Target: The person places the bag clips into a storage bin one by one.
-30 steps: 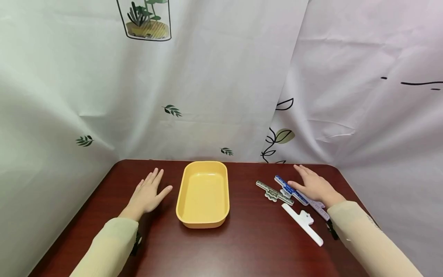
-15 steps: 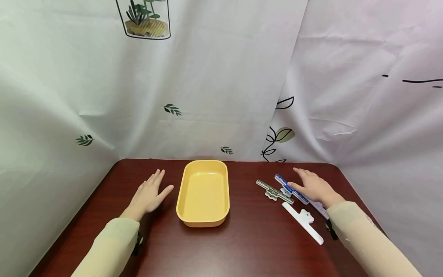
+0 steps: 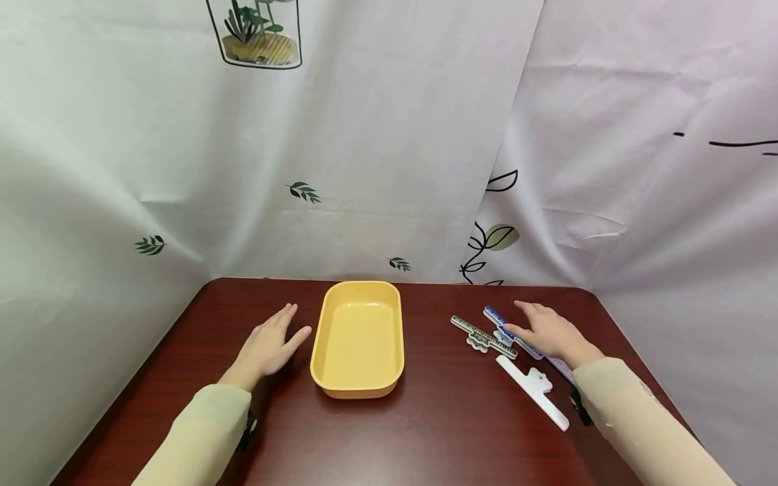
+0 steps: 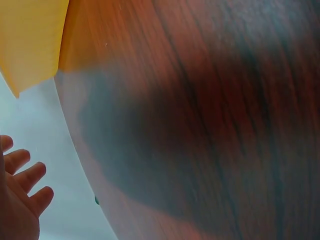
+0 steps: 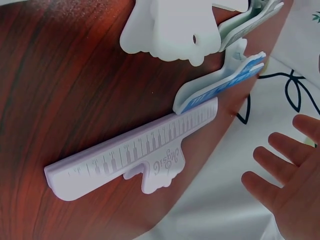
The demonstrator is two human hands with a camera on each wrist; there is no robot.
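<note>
This seems a waiting step: left hand (image 3: pixel 265 347) beside the tray (image 3: pixel 358 344), right hand (image 3: pixel 552 332) by the blue clip (image 5: pixel 220 88), both spread, so gripping would call for bending them.

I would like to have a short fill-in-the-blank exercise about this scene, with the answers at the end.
The colour of the tray is ____. Of the left hand and the right hand, the one nearer the clips is the ____. The clip lying between the green clip and the purple clip is ____.

Missing words: yellow; right; blue.
</note>
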